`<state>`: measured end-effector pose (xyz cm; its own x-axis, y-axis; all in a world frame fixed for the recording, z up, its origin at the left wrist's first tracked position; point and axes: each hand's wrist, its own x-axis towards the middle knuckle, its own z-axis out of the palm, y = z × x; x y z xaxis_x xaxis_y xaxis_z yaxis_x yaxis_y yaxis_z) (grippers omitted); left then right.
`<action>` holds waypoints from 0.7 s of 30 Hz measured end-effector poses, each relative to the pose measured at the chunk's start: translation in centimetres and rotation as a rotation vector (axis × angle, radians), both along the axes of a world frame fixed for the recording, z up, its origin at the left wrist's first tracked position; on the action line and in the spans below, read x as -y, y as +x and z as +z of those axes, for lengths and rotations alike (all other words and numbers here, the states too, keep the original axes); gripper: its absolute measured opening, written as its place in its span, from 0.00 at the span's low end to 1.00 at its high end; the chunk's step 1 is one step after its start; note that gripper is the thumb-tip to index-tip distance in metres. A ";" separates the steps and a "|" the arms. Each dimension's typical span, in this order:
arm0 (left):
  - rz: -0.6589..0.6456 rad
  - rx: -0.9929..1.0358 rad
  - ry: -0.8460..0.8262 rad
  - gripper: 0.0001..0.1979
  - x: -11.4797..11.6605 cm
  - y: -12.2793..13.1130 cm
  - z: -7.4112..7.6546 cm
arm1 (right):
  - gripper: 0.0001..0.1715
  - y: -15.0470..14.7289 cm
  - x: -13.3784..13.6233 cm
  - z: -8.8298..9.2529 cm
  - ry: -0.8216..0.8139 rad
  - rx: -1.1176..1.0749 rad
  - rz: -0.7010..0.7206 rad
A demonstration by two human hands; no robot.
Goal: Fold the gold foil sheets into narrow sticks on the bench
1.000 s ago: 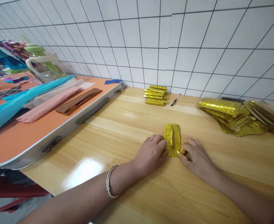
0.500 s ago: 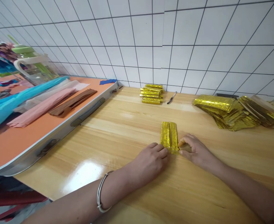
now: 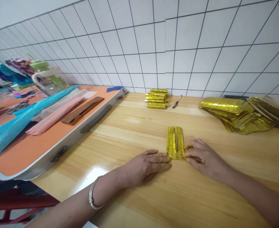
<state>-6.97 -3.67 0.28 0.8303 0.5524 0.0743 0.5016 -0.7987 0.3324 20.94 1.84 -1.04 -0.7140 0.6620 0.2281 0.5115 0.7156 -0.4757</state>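
On the wooden table in front of me lies a sheet of gold foil paper [image 3: 171,139], its two long sides folded in so that they nearly meet at a narrow gap down the middle. My left hand [image 3: 145,166] is open and rests palm down, with its stretched fingertips touching the paper's lower left corner. At the lower right corner, my right hand [image 3: 202,156] has its bent fingers and thumb closed on the paper's edge. A silver bangle [image 3: 92,193] circles the left wrist.
Rolled or folded gold strips [image 3: 157,98] are piled near the tiled wall, beside a pen [image 3: 177,101]. More gold foil sheets [image 3: 239,115] lie at the right. At left, an orange table [image 3: 58,139] carries coloured crepe paper [image 3: 56,117] and a clear jug [image 3: 52,82].
My left hand has shifted left and its curled fingers have straightened out flat. The right hand stays at the paper's lower right corner. The view has tilted slightly.
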 end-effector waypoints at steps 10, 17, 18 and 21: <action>0.006 -0.043 0.018 0.23 0.0 0.5 0.1 | 0.13 1.0 -1.5 -0.2 -0.099 0.011 0.121; 0.121 -0.040 0.006 0.23 0.2 1.5 0.3 | 0.17 1.5 -2.2 0.3 -0.118 0.005 0.237; 0.144 -0.040 0.013 0.23 0.3 1.8 0.2 | 0.17 1.5 -2.4 0.4 -0.124 0.009 0.259; 0.193 -0.049 0.039 0.23 0.6 2.6 -0.1 | 0.19 1.7 -2.8 0.8 -0.120 0.051 0.313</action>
